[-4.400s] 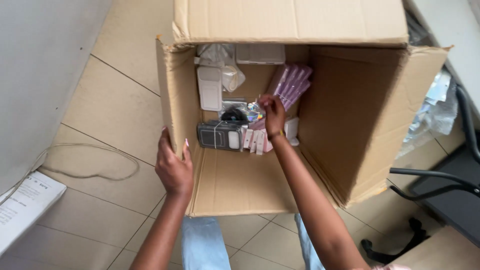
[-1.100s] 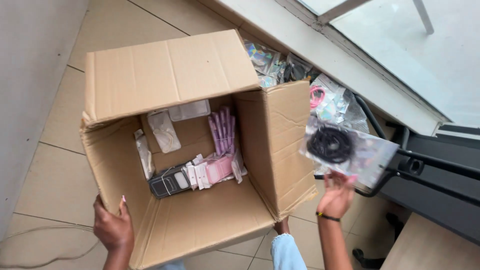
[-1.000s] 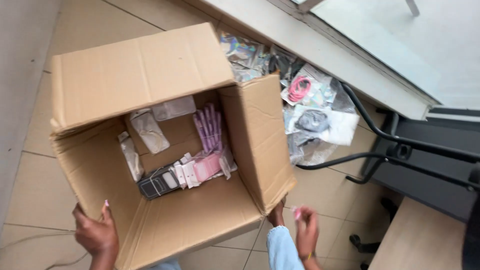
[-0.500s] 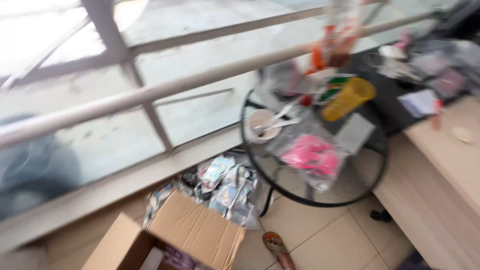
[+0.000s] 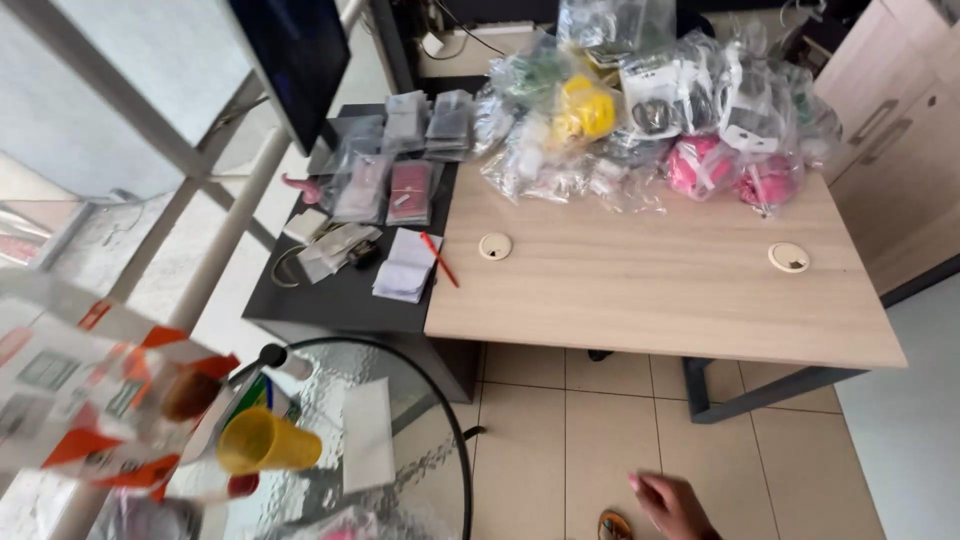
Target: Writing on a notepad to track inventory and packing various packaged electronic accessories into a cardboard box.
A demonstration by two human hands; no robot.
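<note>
My right hand [image 5: 676, 506] shows at the bottom edge, over the tiled floor [image 5: 600, 420], holding nothing, its fingers loosely apart. It hangs in front of a light wooden desk [image 5: 650, 280], well short of its front edge. My left hand is out of view. A heap of clear plastic bags [image 5: 640, 110] with yellow, pink and black items lies along the desk's far side.
A black side table [image 5: 330, 295] left of the desk carries small packets, paper slips and a red pen [image 5: 440, 260]. A round glass table [image 5: 400, 440] at the lower left holds a yellow cup [image 5: 265, 442] and a white-and-orange carton [image 5: 90, 400]. Wooden cabinets [image 5: 890, 130] stand at the right.
The view has swung away from the open cardboard box on the floor to the desk and side tables. My right hand let go of the clear packet and now hangs with nothing in it.
</note>
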